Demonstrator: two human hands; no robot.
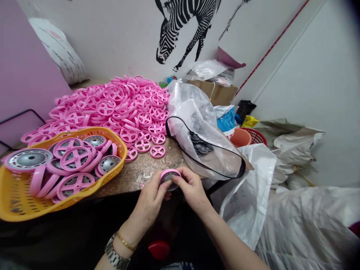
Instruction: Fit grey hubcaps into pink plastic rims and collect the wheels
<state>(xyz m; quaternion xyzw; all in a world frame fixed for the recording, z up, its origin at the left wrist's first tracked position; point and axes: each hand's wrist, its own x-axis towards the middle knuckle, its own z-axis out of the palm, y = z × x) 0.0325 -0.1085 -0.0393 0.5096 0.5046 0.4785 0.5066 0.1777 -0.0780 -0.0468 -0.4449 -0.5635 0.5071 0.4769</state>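
The left hand [149, 200] and right hand [192, 189] pinch a pink plastic toy wheel [170, 179] between their fingers, just past the edge of a mottled brown tabletop [160, 161]; a yellow plastic basket [112, 139] holds pink and silver-faced wheels at left; a heap of loose pink wheels [120, 108] lies beyond; a clear plastic bag [197, 112] slumps at right.

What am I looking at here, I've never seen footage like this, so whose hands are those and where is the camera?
This view comes from a camera worn on a person's head, looking forward and down, so these are that person's own bare hands. The left hand and right hand pinch a pink plastic wheel between them. On the table lies a heap of pink wheels. Beside it, a yellow plastic basket holds more wheels, some with silver faces. A clear plastic bag stands nearby.
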